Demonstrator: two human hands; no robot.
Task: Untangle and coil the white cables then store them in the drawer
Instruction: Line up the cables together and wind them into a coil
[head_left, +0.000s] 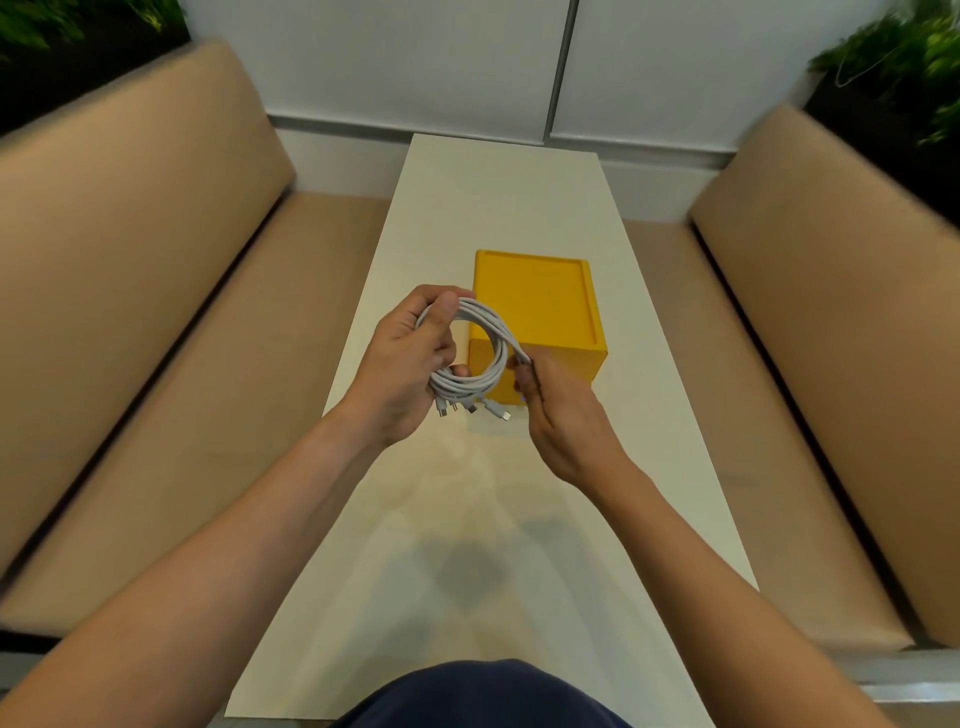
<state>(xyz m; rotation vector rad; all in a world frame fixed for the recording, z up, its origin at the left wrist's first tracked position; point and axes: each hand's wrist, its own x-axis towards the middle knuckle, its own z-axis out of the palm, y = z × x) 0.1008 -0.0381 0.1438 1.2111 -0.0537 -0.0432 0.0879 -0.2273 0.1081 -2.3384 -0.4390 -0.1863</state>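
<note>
I am holding the coil of white cables (496, 353) up above the white table (467, 519), just in front of the yellow drawer box (540, 301). My left hand (410, 358) is gripping the coil's left side, with the thumb curling over the top of the loops and the fingers wrapping round from underneath. My right hand (561, 415) is pinching the loops on the right side between thumb and fingertips, and its other fingers are curling in loosely. Several connector ends (475, 408) are sticking out together from the bottom of the coil, between my two hands. The box is standing on the table beyond my hands, showing its recessed top. A tan cushioned bench (156, 364) is running along each side of the table.
</note>
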